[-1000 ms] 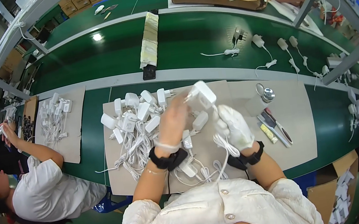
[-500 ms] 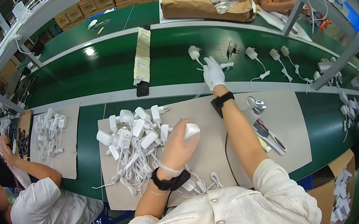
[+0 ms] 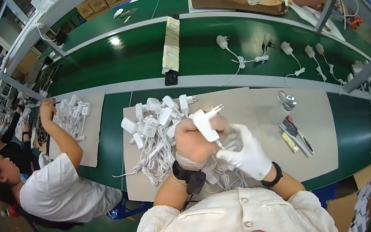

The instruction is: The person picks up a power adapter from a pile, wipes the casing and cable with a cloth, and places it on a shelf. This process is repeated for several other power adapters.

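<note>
My left hand (image 3: 193,142), bare at the fingers, is closed around a white plug adapter (image 3: 205,125). Its two pins point up and to the right, and its cord leaves the lower end. Right beside that cord is my right hand (image 3: 248,152) in a white glove, thumb and fingers curved but apart. Whether it touches the cord is hard to see. Left of my hands lies a heap of white adapters (image 3: 165,116) with bundled cords (image 3: 153,159) on a beige board (image 3: 264,99). More white cord shows below my hands.
Adapters with tied cords, one a white adapter (image 3: 222,42), lie along the green conveyor (image 3: 124,60). Scissors (image 3: 301,134) and a metal-topped bottle (image 3: 289,103) are on the board's right side. A co-worker (image 3: 52,188) sits at left; an open carton (image 3: 355,206) stands at lower right.
My right hand has come back from the conveyor, leaving an adapter there, and is now beside my left hand. The left hand has turned its adapter so the pins show. The view has shifted.
</note>
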A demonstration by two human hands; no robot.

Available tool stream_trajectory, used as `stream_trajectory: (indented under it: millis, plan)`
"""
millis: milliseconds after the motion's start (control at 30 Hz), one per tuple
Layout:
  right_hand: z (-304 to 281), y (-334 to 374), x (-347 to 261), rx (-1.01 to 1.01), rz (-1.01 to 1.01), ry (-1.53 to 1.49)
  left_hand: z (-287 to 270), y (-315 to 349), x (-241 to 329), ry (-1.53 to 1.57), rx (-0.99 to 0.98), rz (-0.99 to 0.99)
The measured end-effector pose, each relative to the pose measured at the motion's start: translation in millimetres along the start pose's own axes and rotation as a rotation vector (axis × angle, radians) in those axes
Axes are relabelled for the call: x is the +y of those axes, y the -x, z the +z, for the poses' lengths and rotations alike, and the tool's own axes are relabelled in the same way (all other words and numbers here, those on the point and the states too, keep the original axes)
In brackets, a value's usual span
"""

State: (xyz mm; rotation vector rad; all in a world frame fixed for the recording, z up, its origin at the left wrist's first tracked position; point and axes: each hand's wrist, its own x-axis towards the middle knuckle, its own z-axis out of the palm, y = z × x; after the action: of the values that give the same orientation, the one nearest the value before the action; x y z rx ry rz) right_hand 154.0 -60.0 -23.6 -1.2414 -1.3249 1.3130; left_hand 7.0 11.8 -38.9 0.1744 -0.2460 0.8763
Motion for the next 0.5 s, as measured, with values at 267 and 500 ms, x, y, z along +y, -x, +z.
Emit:
stream_trajectory:
  millis: [267,500]
  plan:
    - [2.1,9.0,-6.9,0.070,-0.018,0.157,-1.6,4.4,6.5,-0.346,0.320,0.161]
    - [0.6,7.7,-4.1,0.144,-0.288,0.477,-19.2,6.5,10.7,-0.322,0.278,0.038]
